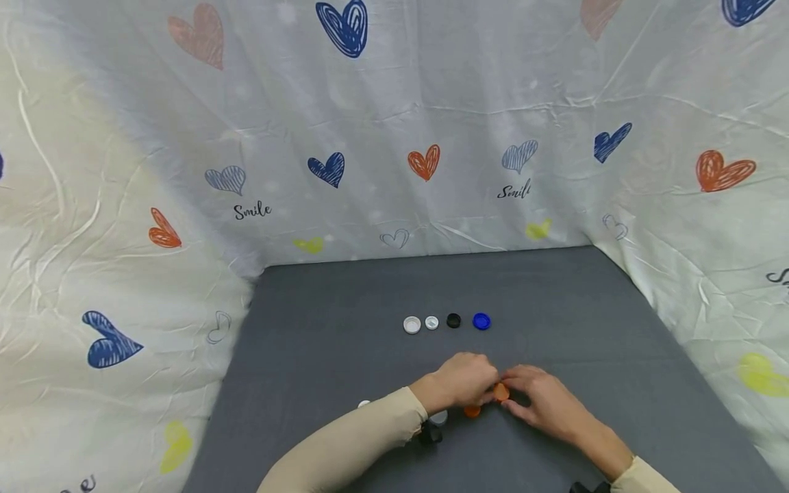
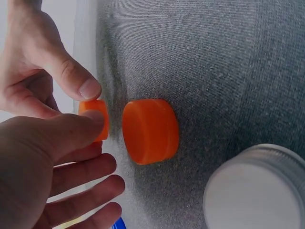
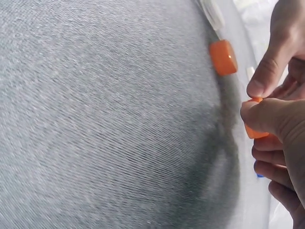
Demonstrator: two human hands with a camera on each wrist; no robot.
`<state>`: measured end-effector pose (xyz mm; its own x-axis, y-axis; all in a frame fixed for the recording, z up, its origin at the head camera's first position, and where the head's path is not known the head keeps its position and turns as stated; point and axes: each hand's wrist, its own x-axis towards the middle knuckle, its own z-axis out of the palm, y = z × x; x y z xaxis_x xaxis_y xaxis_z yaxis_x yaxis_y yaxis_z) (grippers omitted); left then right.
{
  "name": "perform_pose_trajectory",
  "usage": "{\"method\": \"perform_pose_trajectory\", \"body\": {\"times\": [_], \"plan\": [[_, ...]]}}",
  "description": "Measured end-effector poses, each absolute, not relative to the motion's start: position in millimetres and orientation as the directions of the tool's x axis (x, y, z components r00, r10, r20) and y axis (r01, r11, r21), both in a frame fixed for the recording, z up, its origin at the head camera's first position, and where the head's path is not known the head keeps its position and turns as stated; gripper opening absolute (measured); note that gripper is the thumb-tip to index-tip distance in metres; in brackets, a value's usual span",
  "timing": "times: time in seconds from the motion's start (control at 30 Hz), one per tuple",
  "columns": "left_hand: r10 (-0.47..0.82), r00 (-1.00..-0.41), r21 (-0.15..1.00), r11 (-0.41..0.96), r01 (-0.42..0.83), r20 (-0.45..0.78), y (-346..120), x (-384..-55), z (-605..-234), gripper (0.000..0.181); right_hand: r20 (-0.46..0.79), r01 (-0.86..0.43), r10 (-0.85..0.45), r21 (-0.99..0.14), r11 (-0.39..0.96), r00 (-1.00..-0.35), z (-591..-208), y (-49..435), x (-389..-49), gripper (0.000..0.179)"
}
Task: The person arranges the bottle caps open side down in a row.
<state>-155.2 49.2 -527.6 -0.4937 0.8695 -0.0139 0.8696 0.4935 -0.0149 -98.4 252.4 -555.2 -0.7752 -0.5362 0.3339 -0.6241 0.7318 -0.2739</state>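
Both hands meet at one small orange bottle cap [image 1: 502, 392], tilted up on its side. My left hand [image 1: 464, 379] pinches it between thumb and forefinger, the other fingers spread apart in the left wrist view. From the opposite side my right hand [image 1: 548, 400] pinches the same cap, its thumb lying across it in the right wrist view. Beside them a second orange cap [image 2: 150, 132] rests on the grey cloth. Under the left wrist sits a white cap [image 2: 252, 191], partly hidden by the sleeve in the head view.
Farther back stands a row of caps: a large white cap [image 1: 411, 325], a small white cap [image 1: 431, 322], a black cap [image 1: 453, 320] and a blue cap [image 1: 481, 321]. Another white piece [image 1: 364, 403] peeks out behind the left sleeve. A heart-printed curtain [image 1: 370, 109] borders the grey table [image 1: 320, 342].
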Motion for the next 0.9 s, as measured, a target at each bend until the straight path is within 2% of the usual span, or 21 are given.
{"method": "perform_pose_trajectory", "body": {"times": [0.3,0.67,0.9], "plan": [[0.837,-0.543,-0.084,0.537,0.839,-0.073,56,-151,-534,0.018,0.35,-0.616,-0.524,-0.247,0.748,-0.776,-565,250,-97,0.03],[0.832,-0.549,-0.096,0.542,0.835,-0.075,59,-146,-538,0.011,0.322,-0.593,-0.516,-0.223,0.773,-0.794,-569,248,-93,0.028],[0.831,-0.547,-0.061,0.544,0.837,-0.104,55,-148,-532,0.01,0.285,-0.568,-0.502,-0.243,0.786,-0.817,-563,248,-92,0.035]]}}
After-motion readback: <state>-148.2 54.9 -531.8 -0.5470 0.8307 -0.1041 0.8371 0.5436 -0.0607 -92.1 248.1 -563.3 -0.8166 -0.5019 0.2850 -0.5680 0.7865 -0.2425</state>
